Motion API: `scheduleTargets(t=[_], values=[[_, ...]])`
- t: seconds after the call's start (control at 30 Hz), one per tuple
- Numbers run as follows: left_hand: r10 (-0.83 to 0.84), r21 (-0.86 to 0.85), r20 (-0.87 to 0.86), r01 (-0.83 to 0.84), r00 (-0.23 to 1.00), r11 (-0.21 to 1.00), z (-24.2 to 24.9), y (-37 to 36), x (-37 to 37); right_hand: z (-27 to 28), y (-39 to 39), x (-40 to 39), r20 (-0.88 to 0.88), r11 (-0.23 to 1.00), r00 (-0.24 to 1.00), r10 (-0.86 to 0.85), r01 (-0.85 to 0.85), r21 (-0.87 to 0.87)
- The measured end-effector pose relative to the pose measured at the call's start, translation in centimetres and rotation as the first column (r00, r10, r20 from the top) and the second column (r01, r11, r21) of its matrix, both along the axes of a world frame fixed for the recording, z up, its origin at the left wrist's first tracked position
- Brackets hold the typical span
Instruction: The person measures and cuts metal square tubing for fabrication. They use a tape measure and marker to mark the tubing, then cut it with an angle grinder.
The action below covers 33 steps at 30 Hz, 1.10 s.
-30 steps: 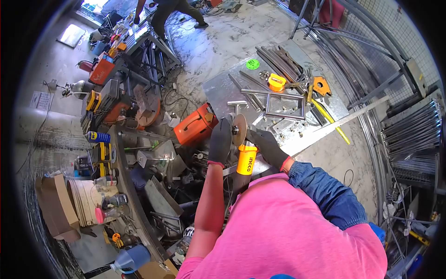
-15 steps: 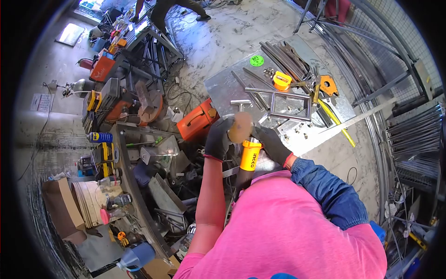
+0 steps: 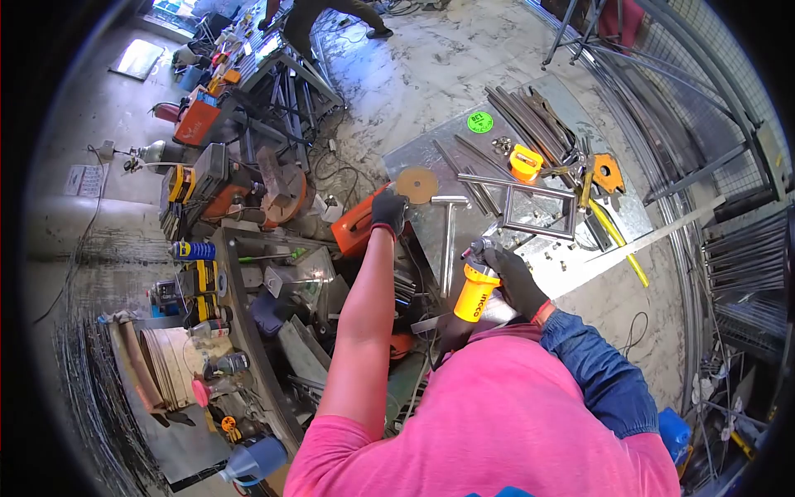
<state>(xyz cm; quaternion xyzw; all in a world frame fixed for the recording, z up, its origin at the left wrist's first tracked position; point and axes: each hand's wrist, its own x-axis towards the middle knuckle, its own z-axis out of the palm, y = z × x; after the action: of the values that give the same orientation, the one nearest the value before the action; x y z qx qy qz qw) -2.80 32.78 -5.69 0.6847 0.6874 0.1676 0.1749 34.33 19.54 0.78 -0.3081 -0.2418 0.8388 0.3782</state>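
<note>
My left hand (image 3: 389,209), in a dark glove, is closed on the edge of a round brown disc (image 3: 416,185) above the left edge of the metal sheet. My gloved right hand (image 3: 507,269) is wrapped round the head of a yellow and black grinder (image 3: 476,293), whose body points down toward my chest. Between the two hands a T-shaped metal piece (image 3: 449,240) shows. A rectangular metal frame (image 3: 540,210) lies on the sheet, right of that piece.
On the metal sheet (image 3: 414,149) lie steel bars (image 3: 530,124), a yellow tape measure (image 3: 526,162) and an orange magnet square (image 3: 607,173). An orange toolbox (image 3: 354,222) stands left. A cluttered workbench (image 3: 257,364) runs at lower left. Another person (image 3: 302,26) stands at the top.
My left hand has moved up and away from the grinder with the disc in it. My right hand and the grinder have shifted slightly right and down, and the T-shaped piece is more exposed.
</note>
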Motion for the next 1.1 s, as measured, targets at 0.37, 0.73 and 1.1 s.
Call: scheduleTargets(t=[0.37,0.73,1.1], values=[[0.154,0.255,0.158,-0.191,0.975,0.948,1.8,-13.8,4.5,-1.1,0.1,1.6,0.070,0.990,0.988,0.135,-0.137,0.035],[0.034,-0.275,0.097,-0.006,0.995,0.961,12.1,-25.5,17.2,1.9,2.3,2.0,0.465,0.798,0.818,0.339,-0.511,0.318],[0.249,-0.139,0.000,-0.247,0.968,0.959,10.2,-26.0,18.8,2.8,6.9,0.6,0.888,0.341,0.452,0.082,-0.850,0.402]])
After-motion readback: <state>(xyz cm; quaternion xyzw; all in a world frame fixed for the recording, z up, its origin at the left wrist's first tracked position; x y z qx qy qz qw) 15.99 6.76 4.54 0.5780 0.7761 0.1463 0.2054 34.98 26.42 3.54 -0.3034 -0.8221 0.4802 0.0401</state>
